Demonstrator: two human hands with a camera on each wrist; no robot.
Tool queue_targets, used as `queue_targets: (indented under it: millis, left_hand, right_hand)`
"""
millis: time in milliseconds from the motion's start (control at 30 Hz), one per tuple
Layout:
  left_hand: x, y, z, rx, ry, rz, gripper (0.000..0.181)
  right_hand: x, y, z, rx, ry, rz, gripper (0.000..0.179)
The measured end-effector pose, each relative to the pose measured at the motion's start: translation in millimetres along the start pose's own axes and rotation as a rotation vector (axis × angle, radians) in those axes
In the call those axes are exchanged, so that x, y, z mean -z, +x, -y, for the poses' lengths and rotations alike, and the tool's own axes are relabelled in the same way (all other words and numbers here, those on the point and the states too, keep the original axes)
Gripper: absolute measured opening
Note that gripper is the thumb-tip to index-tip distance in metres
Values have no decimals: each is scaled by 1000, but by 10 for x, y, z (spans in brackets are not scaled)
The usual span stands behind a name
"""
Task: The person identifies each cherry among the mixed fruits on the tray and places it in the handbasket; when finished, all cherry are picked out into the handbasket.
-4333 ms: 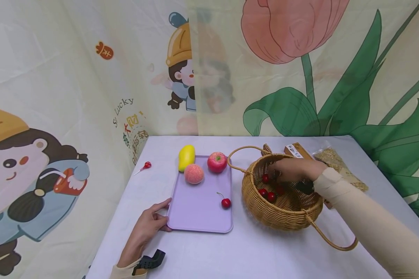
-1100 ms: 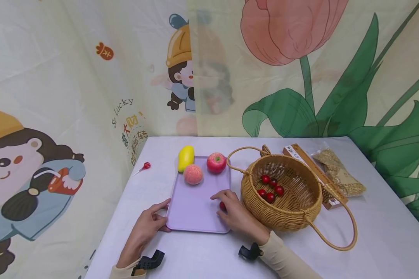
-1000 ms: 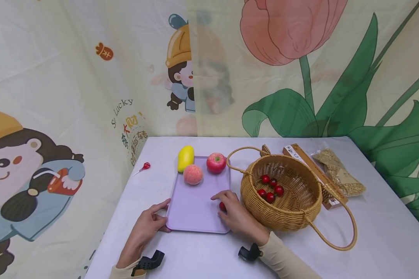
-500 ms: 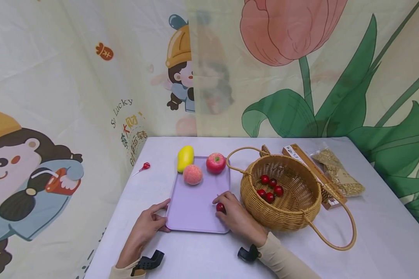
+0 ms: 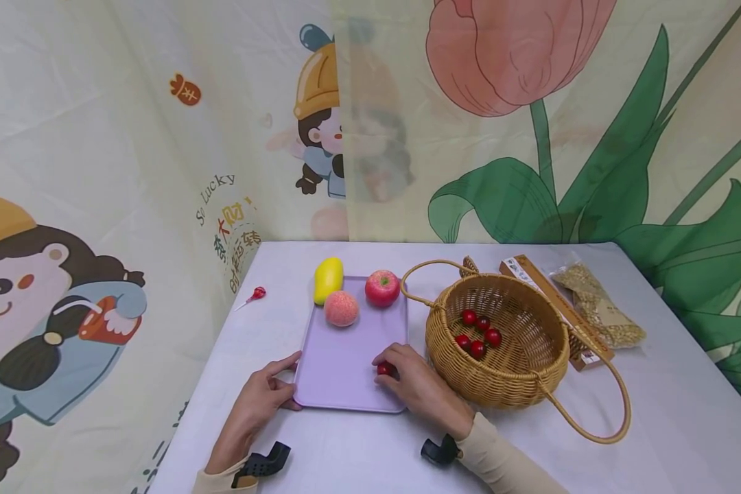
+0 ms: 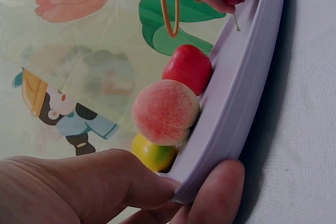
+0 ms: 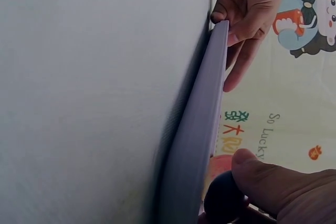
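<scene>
In the head view my left hand (image 5: 261, 392) grips the near left corner of a lilac tray (image 5: 346, 377); the left wrist view shows thumb and finger on either side of its rim. Over the tray's right side, my right hand (image 5: 421, 385) pinches a dark red cherry (image 5: 385, 369) between thumb and fingers. A thin green stem (image 6: 238, 22) hangs from that cherry in the left wrist view. Toward the tray's far end sit a peach (image 5: 342, 309), a red apple (image 5: 382, 288) and a yellow mango (image 5: 328, 281), the mango over the far left corner.
Right of the tray stands a wicker basket (image 5: 494, 384) with several cherries (image 5: 492, 337) inside and its handles spread outward. Behind it lie a long brown box (image 5: 546, 288) and a clear bag of grain (image 5: 599, 309). A red lollipop (image 5: 258, 293) lies to the tray's left.
From inside the basket my right hand has come to the tray and taken hold of the cherry there, shifting it slightly left and toward me. My left hand has stayed at the tray corner.
</scene>
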State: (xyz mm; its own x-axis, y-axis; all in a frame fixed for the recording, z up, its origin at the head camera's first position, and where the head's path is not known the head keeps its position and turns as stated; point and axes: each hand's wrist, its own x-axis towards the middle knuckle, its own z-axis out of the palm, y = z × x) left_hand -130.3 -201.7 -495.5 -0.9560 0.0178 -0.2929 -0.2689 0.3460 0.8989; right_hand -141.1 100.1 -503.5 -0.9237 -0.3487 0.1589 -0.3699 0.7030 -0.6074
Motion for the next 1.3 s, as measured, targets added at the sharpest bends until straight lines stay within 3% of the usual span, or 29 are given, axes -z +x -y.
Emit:
queue_targets:
  millis: [200, 467, 700, 1100, 1300]
  left_hand:
    - [0, 7, -4, 8, 18, -1, 64]
    - [3, 17, -16, 18, 39, 6, 63]
    - [2, 15, -6, 21, 32, 4, 63]
    - [-3, 16, 0, 28, 28, -2, 63]
    - [3, 22, 2, 32, 37, 1, 64]
  right_hand:
    - [28, -36, 38, 12, 3, 2, 23]
    - [77, -51, 62, 28, 127, 11, 22]
    - [107, -67, 86, 39, 167, 27, 28]
    - [326, -172, 144, 54, 119, 187, 28]
    - [527, -271, 178, 121, 46, 222, 29]
